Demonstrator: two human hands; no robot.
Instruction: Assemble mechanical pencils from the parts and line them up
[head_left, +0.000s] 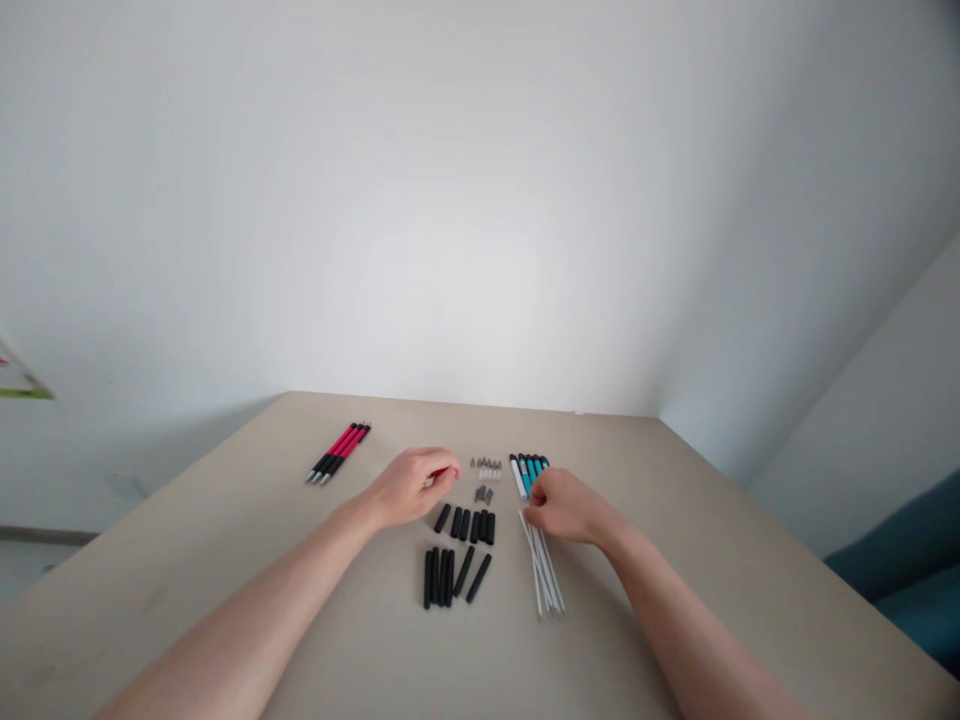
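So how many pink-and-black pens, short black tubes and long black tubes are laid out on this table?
Pink-and-black pens: 3
Short black tubes: 6
Long black tubes: 6
Total: 15

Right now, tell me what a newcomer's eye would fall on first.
Probably the red-and-black pens, lying side by side on the left of the beige table. Next, the black cylindrical tubes in two rows near the centre, and the thin white rods on the near side of the right hand.
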